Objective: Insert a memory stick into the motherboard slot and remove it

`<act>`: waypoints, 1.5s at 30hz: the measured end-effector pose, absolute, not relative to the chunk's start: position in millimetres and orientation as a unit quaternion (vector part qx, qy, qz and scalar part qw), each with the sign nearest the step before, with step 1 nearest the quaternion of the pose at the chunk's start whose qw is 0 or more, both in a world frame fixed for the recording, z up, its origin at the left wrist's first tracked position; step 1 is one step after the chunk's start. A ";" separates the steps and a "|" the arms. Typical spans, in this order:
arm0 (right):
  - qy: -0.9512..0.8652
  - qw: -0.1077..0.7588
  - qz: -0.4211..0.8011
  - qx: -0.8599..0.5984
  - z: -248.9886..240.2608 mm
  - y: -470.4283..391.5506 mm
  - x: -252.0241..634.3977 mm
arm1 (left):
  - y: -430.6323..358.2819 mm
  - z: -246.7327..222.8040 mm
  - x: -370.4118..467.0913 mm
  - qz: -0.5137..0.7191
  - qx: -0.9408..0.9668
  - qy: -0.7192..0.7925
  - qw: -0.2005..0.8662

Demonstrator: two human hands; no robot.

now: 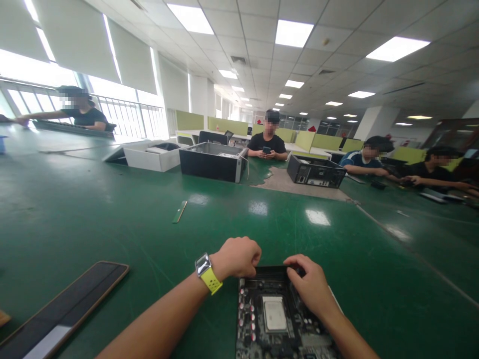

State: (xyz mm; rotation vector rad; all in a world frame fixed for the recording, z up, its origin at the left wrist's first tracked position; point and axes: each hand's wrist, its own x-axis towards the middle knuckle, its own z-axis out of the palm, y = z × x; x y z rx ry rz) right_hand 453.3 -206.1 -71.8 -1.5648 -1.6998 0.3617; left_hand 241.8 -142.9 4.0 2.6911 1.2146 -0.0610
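Here, working at the motherboard's (299, 329) far edge with curled left hand (236, 257), hold unclear, and narrowly parted right hand (313, 286); needing careful fingertips.

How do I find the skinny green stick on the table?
Look at the big green table, then the dark, open computer case left of the person across the table. The stick lies flat and slanted, nearer than the case's left end. It's much smaller than the case or the black slab.
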 end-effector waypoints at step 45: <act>-0.668 0.414 0.141 -0.602 -69.4 -207.3 452.5 | -145.6 16.0 236.8 -0.055 0.917 0.385 0.086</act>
